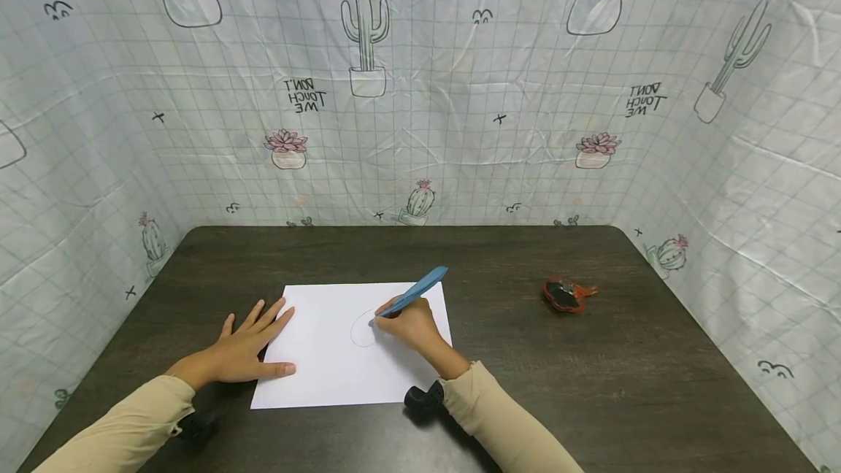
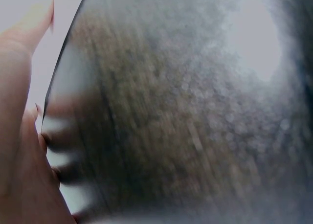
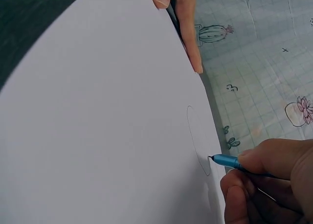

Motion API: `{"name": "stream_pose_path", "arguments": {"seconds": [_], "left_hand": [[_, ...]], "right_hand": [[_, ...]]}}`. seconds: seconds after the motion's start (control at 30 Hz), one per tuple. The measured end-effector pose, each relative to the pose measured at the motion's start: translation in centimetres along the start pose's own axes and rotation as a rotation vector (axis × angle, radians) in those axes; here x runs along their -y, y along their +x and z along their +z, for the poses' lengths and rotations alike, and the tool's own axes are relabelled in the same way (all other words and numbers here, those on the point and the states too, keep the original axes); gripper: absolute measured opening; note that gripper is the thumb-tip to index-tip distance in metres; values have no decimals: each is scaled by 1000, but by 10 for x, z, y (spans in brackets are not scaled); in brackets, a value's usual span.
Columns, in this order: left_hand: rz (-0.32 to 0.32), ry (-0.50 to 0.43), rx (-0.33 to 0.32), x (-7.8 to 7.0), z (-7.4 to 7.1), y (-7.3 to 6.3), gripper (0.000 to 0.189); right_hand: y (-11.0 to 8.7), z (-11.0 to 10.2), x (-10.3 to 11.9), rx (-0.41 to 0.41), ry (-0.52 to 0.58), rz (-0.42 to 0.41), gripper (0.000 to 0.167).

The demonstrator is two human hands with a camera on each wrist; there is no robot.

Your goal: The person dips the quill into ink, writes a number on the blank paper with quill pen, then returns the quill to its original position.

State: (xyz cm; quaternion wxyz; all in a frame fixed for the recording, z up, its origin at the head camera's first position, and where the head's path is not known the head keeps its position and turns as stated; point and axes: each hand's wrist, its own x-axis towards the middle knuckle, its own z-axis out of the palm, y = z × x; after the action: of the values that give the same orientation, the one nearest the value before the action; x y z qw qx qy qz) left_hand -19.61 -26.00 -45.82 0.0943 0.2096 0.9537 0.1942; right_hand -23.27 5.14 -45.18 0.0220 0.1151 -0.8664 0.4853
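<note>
A white sheet of paper (image 1: 322,371) lies on the dark wooden table. My right hand (image 1: 410,323) pinches a blue feather-shaped pen (image 1: 423,285), its tip at the paper. Beside the tip runs a thin curved line (image 1: 352,334), an unclosed round outline. In the right wrist view the pen's blue barrel (image 3: 225,160) shows between thumb and fingers. My left hand (image 1: 243,352) rests flat with fingers spread, thumb and some fingertips on the paper's left edge. The left wrist view catches only part of that hand (image 2: 19,87) and blurred tabletop.
To the right on the table (image 1: 525,385) lies a small orange-and-black object (image 1: 568,295) whose kind I cannot tell. A white cloth with printed cacti (image 1: 420,144) hangs around the back and sides. Dark wrist devices sit at both cuffs, the right one (image 1: 423,400) by the paper's lower edge.
</note>
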Motion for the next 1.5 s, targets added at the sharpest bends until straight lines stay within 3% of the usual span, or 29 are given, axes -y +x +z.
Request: {"name": "stream_pose_path", "arguments": {"seconds": [0.7,1.5], "left_hand": [[-4,2,6,-3,-1,1,99],[-6,11,-1,-2,0,0,99]], "right_hand": [[-4,19,13,56,12,-21,5],[-6,22,15,41,-5,-19,6]]}}
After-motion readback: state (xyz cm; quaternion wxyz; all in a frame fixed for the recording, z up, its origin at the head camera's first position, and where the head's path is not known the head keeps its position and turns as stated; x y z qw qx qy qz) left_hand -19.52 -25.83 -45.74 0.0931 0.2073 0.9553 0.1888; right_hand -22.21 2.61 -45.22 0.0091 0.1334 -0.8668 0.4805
